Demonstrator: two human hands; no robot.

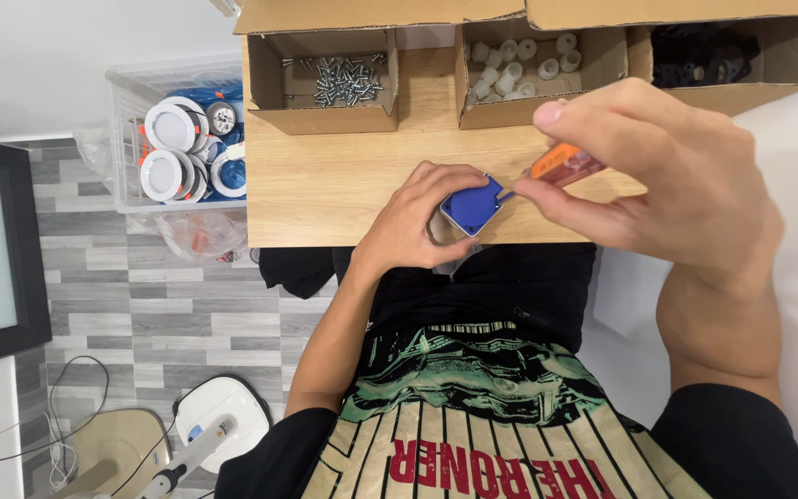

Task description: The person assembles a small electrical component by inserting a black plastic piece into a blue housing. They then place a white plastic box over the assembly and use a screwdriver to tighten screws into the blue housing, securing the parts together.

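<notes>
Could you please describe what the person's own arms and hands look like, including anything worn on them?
Both the left hand and right hand are bare, with no gloves, rings or watch in view. The forearms are uncovered, and short black sleeves begin above the elbows.

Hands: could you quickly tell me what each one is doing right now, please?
Left hand: closed on the blue part.
Right hand: closed on the orange screwdriver.

In my left hand (417, 217) I hold a small blue square part (471, 205), tilted, at the near edge of the wooden table; my right hand (658, 176) sets an orange-handled screwdriver (561, 166) against its right corner, its tip touching the part
</notes>
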